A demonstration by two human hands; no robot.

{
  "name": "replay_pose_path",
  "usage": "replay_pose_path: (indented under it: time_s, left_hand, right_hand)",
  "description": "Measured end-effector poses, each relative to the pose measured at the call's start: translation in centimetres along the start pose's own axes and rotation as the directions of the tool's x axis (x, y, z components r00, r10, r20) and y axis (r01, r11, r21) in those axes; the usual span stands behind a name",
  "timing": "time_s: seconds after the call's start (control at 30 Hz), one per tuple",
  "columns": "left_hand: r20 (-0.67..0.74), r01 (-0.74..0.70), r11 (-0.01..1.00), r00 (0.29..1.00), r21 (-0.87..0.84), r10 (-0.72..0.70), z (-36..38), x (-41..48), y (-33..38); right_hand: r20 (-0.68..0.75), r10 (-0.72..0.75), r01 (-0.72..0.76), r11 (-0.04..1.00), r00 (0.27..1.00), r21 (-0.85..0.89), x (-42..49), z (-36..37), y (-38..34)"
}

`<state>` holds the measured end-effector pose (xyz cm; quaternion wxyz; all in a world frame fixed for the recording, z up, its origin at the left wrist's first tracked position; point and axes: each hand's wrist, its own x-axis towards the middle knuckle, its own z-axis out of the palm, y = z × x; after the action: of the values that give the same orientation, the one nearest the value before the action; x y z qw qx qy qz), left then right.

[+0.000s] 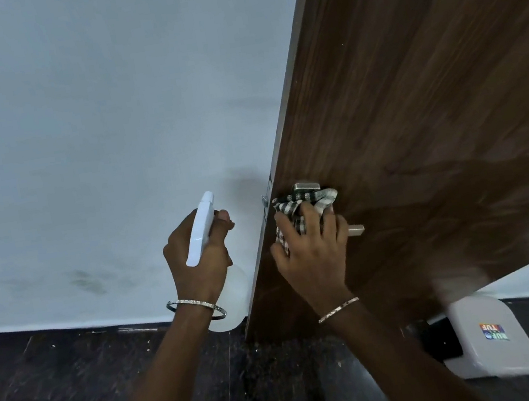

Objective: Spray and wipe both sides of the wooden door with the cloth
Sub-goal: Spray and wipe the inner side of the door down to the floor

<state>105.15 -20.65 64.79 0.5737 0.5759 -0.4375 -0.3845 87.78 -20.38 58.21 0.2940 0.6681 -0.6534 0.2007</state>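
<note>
Two hands, both occupied: left hand (195,256) curled round spray bottle (200,231), beside the door edge; right hand (313,255) gripping checked cloth (304,201) against wooden door (412,90), at its handle (306,187). Risks: cloth snagging on handle; door swinging away under pressure; stray spray marking the wall (88,124).

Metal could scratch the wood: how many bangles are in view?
2: a silver bangle on the left wrist, a thinner bangle on the right wrist, near the door. None seem hidden.
</note>
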Motion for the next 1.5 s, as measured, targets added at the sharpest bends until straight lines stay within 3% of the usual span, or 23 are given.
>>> replay_pose_path:
  time_s: [0.13, 0.27, 0.4, 0.5, 0.57, 0.63, 0.7, 0.73, 0.77, 0.83, 0.9, 0.97, 1.07, 1.2, 1.3, 1.4, 1.5]
  left_hand:
    - [0.001, 0.007, 1.0, 1.0, -0.008, -0.007, -0.2, 0.1, -0.3]
    - [-0.003, 0.015, 1.0, 1.0, 0.014, -0.015, -0.3, 0.1, -0.7]
    - [-0.007, 0.042, 0.999, 0.999, 0.0, -0.042, -0.3, -0.2, -1.1]
    - [0.007, 0.042, 0.999, 0.999, 0.001, -0.042, -0.4, -0.6, -1.3]
    - [0.005, 0.05, 0.999, 0.999, 0.003, -0.05, -0.5, -0.8, -1.4]
    - [0.0, 0.052, 0.999, 0.999, 0.002, -0.052, -0.6, -1.0, -1.4]
    - [-0.001, 0.041, 0.999, 0.999, 0.011, -0.041, -0.7, -1.1, -1.3]
    - [-0.002, 0.036, 0.999, 0.999, 0.017, -0.036, -0.8, -1.2, -1.3]
    - [-0.005, 0.033, 0.999, 0.999, 0.02, -0.033, -0.8, -1.3, -1.2]
    - [-0.009, 0.033, 0.999, 0.999, 0.01, -0.033, -0.7, -1.4, -1.0]
    - [-0.008, 0.037, 0.999, 0.999, 0.011, -0.037, -0.5, -1.6, -0.9]
    - [-0.002, 0.036, 0.999, 0.999, 0.015, -0.036, -0.3, -2.1, -0.9]
    - [0.0, 0.024, 0.999, 1.0, 0.028, -0.024, -0.2, -3.1, -0.6]
    - [-0.002, 0.027, 0.999, 1.0, 0.034, -0.027, -0.1, -4.8, -0.3]
    - [-0.014, 0.025, 0.998, 1.0, 0.056, -0.025, 0.0, -6.1, 0.0]
    - [-0.013, 0.019, 0.998, 1.0, 0.055, -0.018, -0.3, -7.5, 0.2]
    - [-0.001, 0.03, 0.998, 1.0, 0.058, -0.03, -0.8, -9.0, 0.0]
  right_hand:
    - [-0.183, -0.112, 0.104, 0.993, 0.977, -0.055, 0.7, 1.8, 1.2]
    - [-0.217, -0.204, 0.186, 0.977, 0.954, -0.1, 1.5, 1.9, 2.0]
    - [-0.248, -0.135, 0.139, 0.99, 0.959, -0.004, 2.1, 1.7, 2.1]
    - [-0.216, -0.007, 0.055, 0.975, 0.976, 0.213, 2.6, 0.9, 1.6]
    - [-0.189, 0.187, -0.09, 0.897, 0.964, 0.433, 3.0, -0.1, 1.3]
    - [-0.122, 0.467, -0.306, 0.733, 0.876, 0.608, 3.6, -1.5, 1.5]
    - [-0.101, 0.689, -0.453, 0.572, 0.717, 0.684, 4.2, -2.8, 2.4]
    - [-0.126, 0.745, -0.473, 0.535, 0.656, 0.7, 4.2, -3.4, 2.9]
    - [-0.169, 0.747, -0.453, 0.549, 0.642, 0.702, 3.9, -3.8, 3.4]
    - [-0.21, 0.582, -0.328, 0.679, 0.786, 0.657, 2.4, -4.0, 3.8]
    - [-0.096, 0.3, -0.22, 0.848, 0.949, 0.483, 0.3, -2.5, 4.0]
    - [0.003, 0.155, -0.147, 0.929, 0.988, 0.34, -0.9, -0.5, 4.3]
    - [0.014, 0.22, -0.211, 0.912, 0.975, 0.351, -0.1, 0.7, 4.5]
    - [0.111, 0.4, -0.404, 0.79, 0.91, 0.461, 0.4, 0.0, 4.0]
    - [0.273, 0.5, -0.552, 0.58, 0.822, 0.599, 0.4, 0.3, 3.5]
    - [0.361, 0.548, -0.603, 0.36, 0.754, 0.712, 0.1, 0.2, 3.2]
    - [0.44, 0.522, -0.627, 0.258, 0.731, 0.735, -0.3, -0.6, 3.5]
